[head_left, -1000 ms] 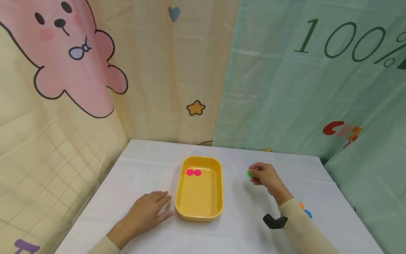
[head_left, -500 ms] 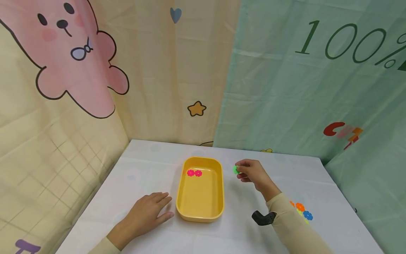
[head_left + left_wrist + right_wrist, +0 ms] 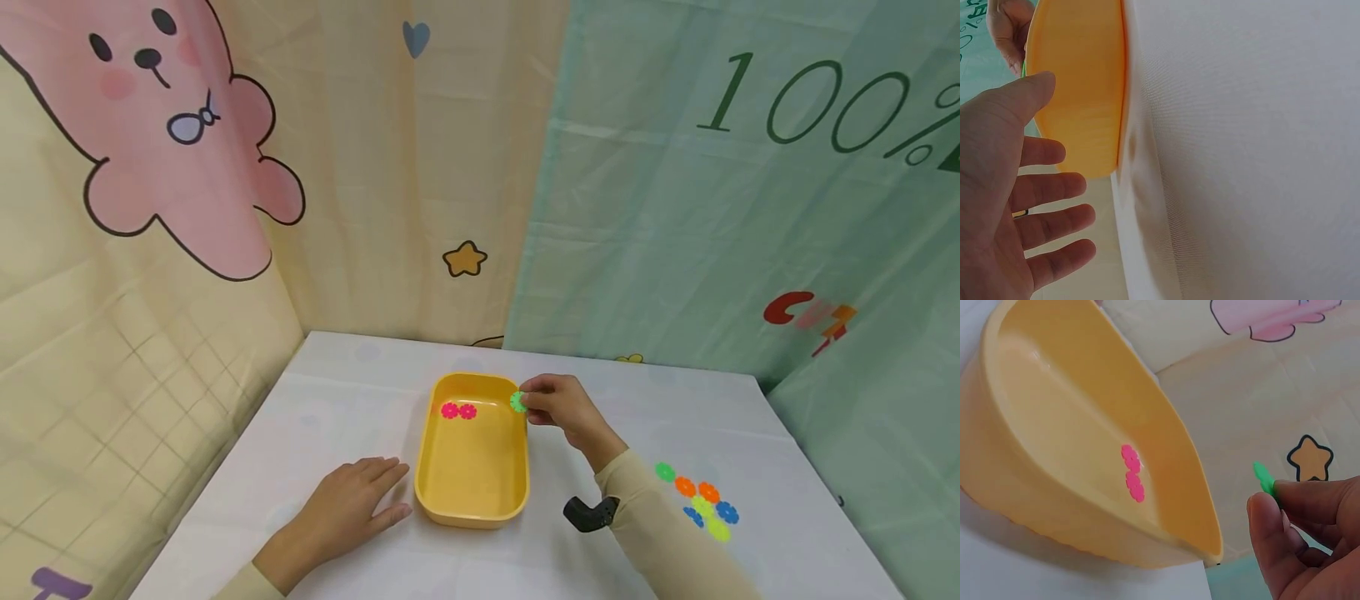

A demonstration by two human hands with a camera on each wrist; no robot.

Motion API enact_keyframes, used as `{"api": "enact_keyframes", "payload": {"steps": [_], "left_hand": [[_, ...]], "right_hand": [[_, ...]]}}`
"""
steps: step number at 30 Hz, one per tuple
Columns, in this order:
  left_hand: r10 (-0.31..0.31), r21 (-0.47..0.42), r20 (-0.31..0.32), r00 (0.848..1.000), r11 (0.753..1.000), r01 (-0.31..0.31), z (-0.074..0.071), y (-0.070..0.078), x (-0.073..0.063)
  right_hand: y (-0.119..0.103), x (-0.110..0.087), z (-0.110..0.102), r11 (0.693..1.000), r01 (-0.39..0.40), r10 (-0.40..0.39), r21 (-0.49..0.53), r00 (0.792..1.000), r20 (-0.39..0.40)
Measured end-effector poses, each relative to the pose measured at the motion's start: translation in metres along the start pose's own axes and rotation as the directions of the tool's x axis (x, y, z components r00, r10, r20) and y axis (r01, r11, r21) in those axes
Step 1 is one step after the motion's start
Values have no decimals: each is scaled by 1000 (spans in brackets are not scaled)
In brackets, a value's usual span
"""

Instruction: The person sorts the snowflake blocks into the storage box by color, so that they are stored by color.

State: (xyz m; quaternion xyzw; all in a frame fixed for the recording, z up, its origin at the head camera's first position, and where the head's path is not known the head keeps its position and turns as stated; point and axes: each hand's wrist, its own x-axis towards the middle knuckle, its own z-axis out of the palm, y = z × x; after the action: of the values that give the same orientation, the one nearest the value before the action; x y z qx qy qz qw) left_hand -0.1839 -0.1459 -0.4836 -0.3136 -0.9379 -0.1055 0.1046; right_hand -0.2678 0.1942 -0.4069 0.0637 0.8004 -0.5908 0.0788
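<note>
My right hand [image 3: 568, 410] pinches a green flower-shaped disc [image 3: 517, 402] between thumb and finger. It is at the right rim of a yellow tray [image 3: 472, 475], near the far end. In the right wrist view the green disc [image 3: 1263, 477] appears edge-on, apart from the tray wall. Two pink flower-shaped discs [image 3: 1130, 458] lie side by side on the tray floor. To the left of the tray, my left hand [image 3: 348, 504] rests with fingers spread and holds nothing. The left wrist view shows its thumb overlapping the tray's outer wall; contact I cannot tell.
Several loose flower discs lie on the white table [image 3: 360, 408] at the right: a green one [image 3: 664, 472], orange ones [image 3: 708, 492], blue ones [image 3: 727, 512] and yellow ones [image 3: 718, 530]. A black device [image 3: 591, 514] is strapped to my right wrist. Printed curtains [image 3: 637, 208] stand behind.
My right hand has moved left with the green disc, from over the table to the tray's right rim. The loose discs behind the forearm have come into view. My left hand stays put.
</note>
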Motion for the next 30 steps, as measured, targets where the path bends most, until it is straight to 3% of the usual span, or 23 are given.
{"api": "enact_keyframes", "payload": {"steps": [11, 17, 30], "left_hand": [[4, 2, -3, 1000, 1000, -4, 0, 1, 1], [3, 8, -5, 1000, 1000, -3, -1, 1, 2], [2, -7, 0, 1000, 1000, -2, 0, 2, 2]], "right_hand": [[-10, 18, 36, 1000, -7, 7, -1, 996, 85], [-12, 28, 52, 999, -18, 22, -49, 996, 83], [-7, 41, 81, 973, 47, -19, -225, 992, 127]]}}
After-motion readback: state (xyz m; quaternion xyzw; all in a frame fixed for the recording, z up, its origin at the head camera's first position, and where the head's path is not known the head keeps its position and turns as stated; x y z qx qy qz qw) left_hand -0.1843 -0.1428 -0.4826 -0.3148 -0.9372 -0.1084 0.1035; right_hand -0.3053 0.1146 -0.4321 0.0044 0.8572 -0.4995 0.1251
